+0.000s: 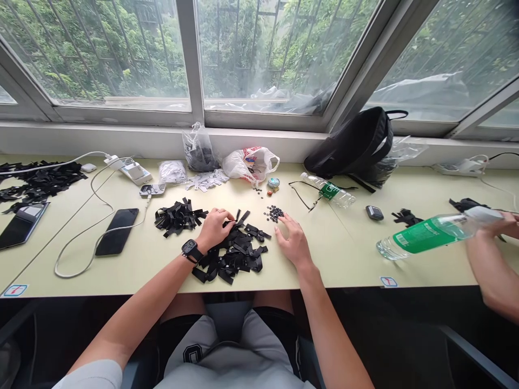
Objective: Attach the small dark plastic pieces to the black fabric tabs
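Observation:
My left hand (216, 228), with a black watch on the wrist, pinches a small black strip at the top of a pile of black strips (235, 256). My right hand (292, 237) has its fingers apart, with the fingertips at the edge of a small heap of tiny black round pieces (275, 213). Nothing shows inside the right hand. A second pile of black strips (178, 217) lies to the left of my left hand. Some pieces in the nearer pile carry small shiny round parts.
Behind the hands stand a white plastic bag (247, 166), a clear bag (199, 154) and a small tin (273, 182). Glasses and an empty bottle (332, 192) lie right. A phone (117, 232) and cable lie left. Another person's hand holds a large bottle (430, 235).

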